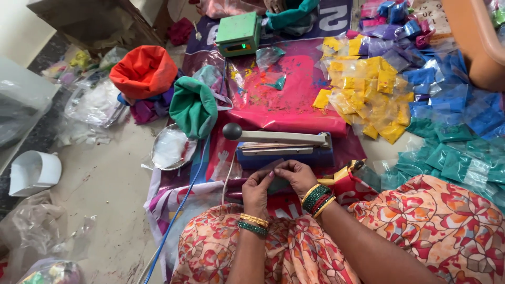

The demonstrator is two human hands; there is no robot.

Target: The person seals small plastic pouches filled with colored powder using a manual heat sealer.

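Both of my hands meet low in the middle of the view, just in front of a blue heat sealer (286, 150) whose long arm with a black knob is raised. My left hand (258, 189) and my right hand (297, 176) pinch one small clear packet (277, 183) with teal powder between their fingertips. The packet is mostly hidden by my fingers. Bangles ring both wrists, and my knees in orange floral cloth fill the bottom of the view.
Heaps of small filled packets lie to the right: yellow (368, 87), blue (452, 89), teal (452, 158), purple (384, 26). A green scale (239, 34) stands at the back. Orange (144, 71) and green (193, 105) cloth bags, a steel plate (169, 148) and a white container (34, 172) are at left.
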